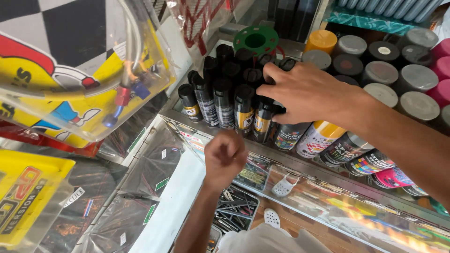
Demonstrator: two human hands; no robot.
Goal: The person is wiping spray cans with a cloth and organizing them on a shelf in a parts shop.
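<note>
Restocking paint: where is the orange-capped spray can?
In the head view, the orange-capped spray can stands upper right of centre, behind the right hand, beside the green plastic ring and grey-capped cans.

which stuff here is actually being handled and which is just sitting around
In hand:
- right hand, spread over the tops of the black-capped spray cans
- left hand, closed in a fist just below that shelf, touching nothing that I can see

Just lying about:
- grey-capped cans
- yellow-capped can
- green disc
- hanging plastic packets
- tray of metal rods
</note>
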